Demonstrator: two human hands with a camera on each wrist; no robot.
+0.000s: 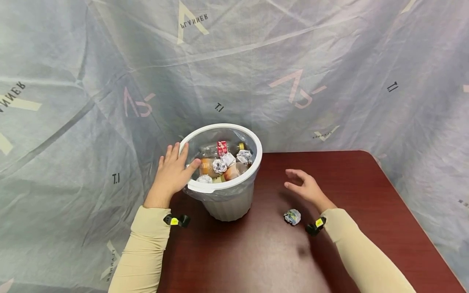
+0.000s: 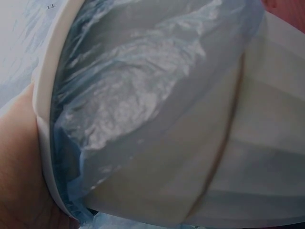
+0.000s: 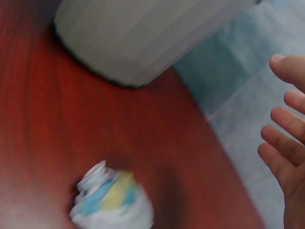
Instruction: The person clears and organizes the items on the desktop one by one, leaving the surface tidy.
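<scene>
A trash can (image 1: pixel 229 205) with a white rim and a bluish plastic liner (image 2: pixel 128 95) stands on the table. My left hand (image 1: pixel 174 171) rests on the left side of its rim, fingers spread straight. Inside lie a clear bottle with a red label (image 1: pixel 222 148) and yellow cap, other containers, and several crumpled white paper balls (image 1: pixel 220 166). Right of the can, my right hand (image 1: pixel 307 188) hovers over the table with relaxed fingers and nothing in them. Below that hand, a crumpled ball of printed paper (image 1: pixel 292 217) lies on the table; its blue and yellow patches show in the right wrist view.
The dark red wooden table (image 1: pixel 366 211) has a rounded far right corner. Grey printed sheeting (image 1: pixel 234 73) hangs behind the table and along both sides. Black straps with yellow tags circle both wrists.
</scene>
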